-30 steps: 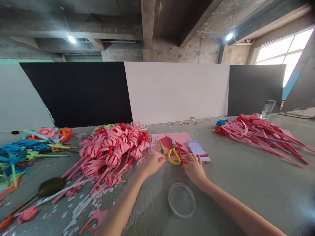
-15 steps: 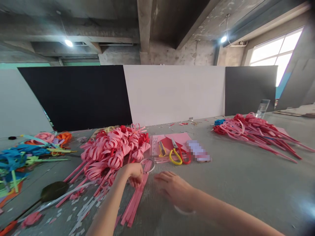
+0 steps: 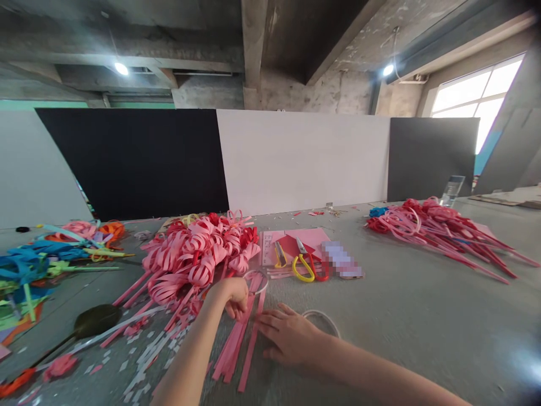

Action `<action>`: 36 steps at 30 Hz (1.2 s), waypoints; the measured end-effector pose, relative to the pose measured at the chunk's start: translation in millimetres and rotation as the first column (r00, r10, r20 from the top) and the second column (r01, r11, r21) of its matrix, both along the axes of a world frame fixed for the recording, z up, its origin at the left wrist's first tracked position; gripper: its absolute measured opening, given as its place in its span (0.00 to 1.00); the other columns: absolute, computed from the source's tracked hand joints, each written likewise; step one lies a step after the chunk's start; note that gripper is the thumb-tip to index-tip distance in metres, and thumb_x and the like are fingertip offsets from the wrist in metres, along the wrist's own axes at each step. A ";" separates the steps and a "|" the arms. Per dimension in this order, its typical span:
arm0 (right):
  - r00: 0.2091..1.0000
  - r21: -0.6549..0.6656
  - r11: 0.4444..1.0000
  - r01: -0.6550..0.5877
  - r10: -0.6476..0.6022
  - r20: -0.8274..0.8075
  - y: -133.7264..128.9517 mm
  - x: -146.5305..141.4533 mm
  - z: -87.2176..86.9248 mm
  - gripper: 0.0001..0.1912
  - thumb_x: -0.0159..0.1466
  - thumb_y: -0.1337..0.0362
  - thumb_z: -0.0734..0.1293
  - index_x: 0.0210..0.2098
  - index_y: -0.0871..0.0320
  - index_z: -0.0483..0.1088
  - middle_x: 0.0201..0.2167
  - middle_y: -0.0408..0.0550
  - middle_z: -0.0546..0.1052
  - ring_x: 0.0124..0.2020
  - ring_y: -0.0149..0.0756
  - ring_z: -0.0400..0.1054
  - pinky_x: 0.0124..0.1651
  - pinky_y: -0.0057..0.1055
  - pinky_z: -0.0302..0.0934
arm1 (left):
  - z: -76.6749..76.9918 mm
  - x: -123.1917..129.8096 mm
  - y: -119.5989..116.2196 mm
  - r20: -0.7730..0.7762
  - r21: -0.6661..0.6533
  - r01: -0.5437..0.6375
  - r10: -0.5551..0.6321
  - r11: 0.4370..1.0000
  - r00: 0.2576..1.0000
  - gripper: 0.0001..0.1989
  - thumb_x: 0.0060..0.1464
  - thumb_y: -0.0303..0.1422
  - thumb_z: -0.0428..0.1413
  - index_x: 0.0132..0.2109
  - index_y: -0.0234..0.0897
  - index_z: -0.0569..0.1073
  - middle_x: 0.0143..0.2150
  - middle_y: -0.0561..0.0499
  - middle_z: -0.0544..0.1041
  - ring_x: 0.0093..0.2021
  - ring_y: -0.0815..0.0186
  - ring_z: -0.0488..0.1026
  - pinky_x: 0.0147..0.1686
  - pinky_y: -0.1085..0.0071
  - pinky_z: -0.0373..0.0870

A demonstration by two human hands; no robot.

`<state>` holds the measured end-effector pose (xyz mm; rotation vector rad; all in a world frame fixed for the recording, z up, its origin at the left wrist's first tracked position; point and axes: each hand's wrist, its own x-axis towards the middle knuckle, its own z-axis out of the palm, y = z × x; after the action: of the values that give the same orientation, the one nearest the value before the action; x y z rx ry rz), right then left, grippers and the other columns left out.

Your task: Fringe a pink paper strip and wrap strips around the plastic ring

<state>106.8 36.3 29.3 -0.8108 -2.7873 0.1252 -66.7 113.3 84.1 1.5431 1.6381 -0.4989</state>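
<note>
Long pink paper strips (image 3: 231, 352) lie on the grey table, with one strip (image 3: 251, 355) set apart to the right of the bundle. My left hand (image 3: 232, 298), fingers curled, rests over the upper part of the bundle; whatever it may grip is hidden. Beside the separate strip, my right hand (image 3: 285, 334) lies flat with fingers spread, its fingertips at the strip's edge. One roll of clear tape (image 3: 267, 285) sits just beyond my left hand over the strips' far ends. Another ring (image 3: 322, 313) shows behind my right wrist.
Pink paper loops (image 3: 198, 254) are piled at left centre, near white scraps. Scissors (image 3: 303, 268), a cutter (image 3: 280, 255) and a blurred phone (image 3: 341, 260) lie ahead. More pink strips (image 3: 443, 228) and a clear container (image 3: 452, 190) are at right.
My right hand has moved left and down to the strips. One strip now lies apart from the bundle. The ring by my right wrist shows more fully.
</note>
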 end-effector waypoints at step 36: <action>0.774 -0.111 0.915 0.389 -0.390 -0.500 -30.3 63.7 -25.0 0.08 0.61 0.72 0.49 0.34 0.56 0.55 0.30 0.46 0.64 0.29 0.32 0.63 0.33 0.31 0.61 | -80.0 91.5 -138.8 0.171 0.948 -0.067 -0.320 0.310 0.932 0.21 0.51 0.38 0.48 0.50 0.28 0.64 0.54 0.35 0.61 0.56 0.49 0.56 0.51 0.52 0.57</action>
<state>170.4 6.0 4.3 -1.1444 -2.0721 0.2305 24.8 -25.5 4.1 2.4414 1.5543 0.8809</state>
